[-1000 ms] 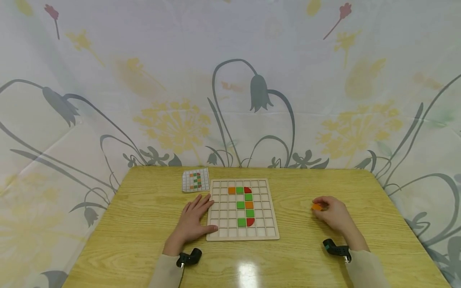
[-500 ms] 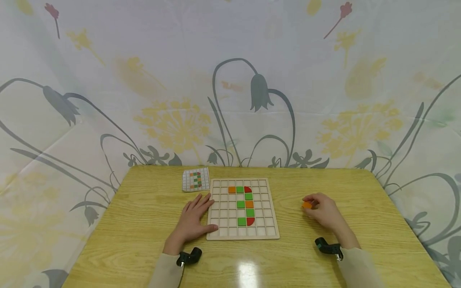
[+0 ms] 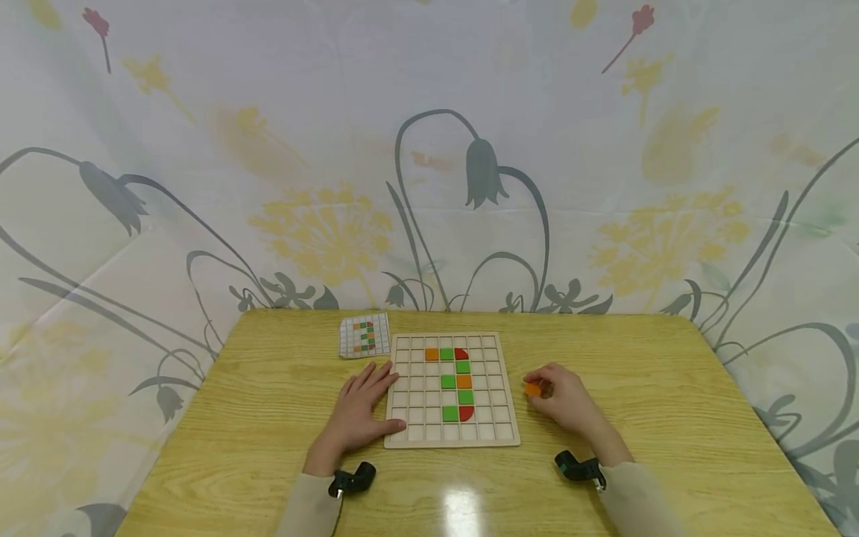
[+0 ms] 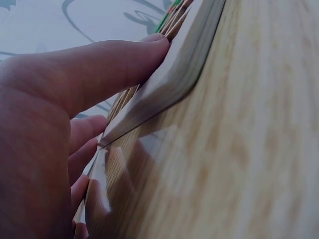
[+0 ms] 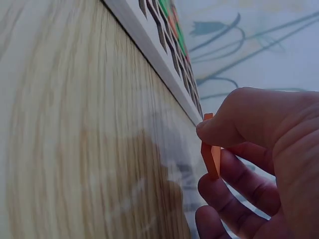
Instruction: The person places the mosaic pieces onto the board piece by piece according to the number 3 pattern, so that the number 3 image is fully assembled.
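A wooden grid board (image 3: pixel 490 432) lies mid-table, with green and orange squares and two red rounded-corner tiles set in its cells. My left hand (image 3: pixel 359 410) rests at its left side, fingers spread. In the left wrist view the thumb (image 4: pixel 114 62) lies over the board's edge. Just right of the board, my right hand (image 3: pixel 567 399) pinches an orange square tile (image 3: pixel 533 389) between thumb and fingers. The right wrist view shows that orange tile (image 5: pixel 212 158) held on edge, above the table and apart from the board (image 5: pixel 154 59).
A printed pattern card (image 3: pixel 365 335) with a small coloured grid lies at the board's upper left corner. The wood-grain table (image 3: pixel 255 418) meets a flower-printed cloth (image 3: pixel 429 164) behind it. A black wrist camera (image 3: pixel 579 470) sits on the right wrist.
My right hand has moved left across the table towards the board, carrying the orange tile. The left hand, the board and the tiles in it have stayed where they were.
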Demonstrator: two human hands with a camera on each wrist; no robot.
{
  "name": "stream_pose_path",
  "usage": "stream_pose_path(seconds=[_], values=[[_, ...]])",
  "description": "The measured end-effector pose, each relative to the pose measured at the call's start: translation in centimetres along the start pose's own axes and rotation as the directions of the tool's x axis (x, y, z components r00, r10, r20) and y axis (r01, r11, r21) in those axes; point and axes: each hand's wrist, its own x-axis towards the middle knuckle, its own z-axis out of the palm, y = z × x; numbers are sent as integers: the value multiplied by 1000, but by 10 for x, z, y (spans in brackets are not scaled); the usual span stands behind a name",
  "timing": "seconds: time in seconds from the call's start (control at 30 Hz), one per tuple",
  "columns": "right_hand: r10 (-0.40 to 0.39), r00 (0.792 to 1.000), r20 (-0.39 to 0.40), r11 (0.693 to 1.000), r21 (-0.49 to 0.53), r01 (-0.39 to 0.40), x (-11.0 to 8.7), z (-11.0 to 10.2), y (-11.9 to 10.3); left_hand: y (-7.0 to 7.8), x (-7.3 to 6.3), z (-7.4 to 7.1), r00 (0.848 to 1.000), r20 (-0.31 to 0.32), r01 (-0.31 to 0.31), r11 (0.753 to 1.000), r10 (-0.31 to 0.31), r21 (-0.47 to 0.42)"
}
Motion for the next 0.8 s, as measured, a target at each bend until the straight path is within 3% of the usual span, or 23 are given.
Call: stream_pose_path(seconds=[0.47, 0.8], values=[[-16, 999, 47, 999, 30, 15, 15, 26, -29, 1, 0, 0, 1000, -6, -3, 1000, 3, 5], [-174, 980, 95, 984, 47, 170, 24, 63, -51, 0, -1, 0, 1000, -18, -7, 1000, 7, 7]])
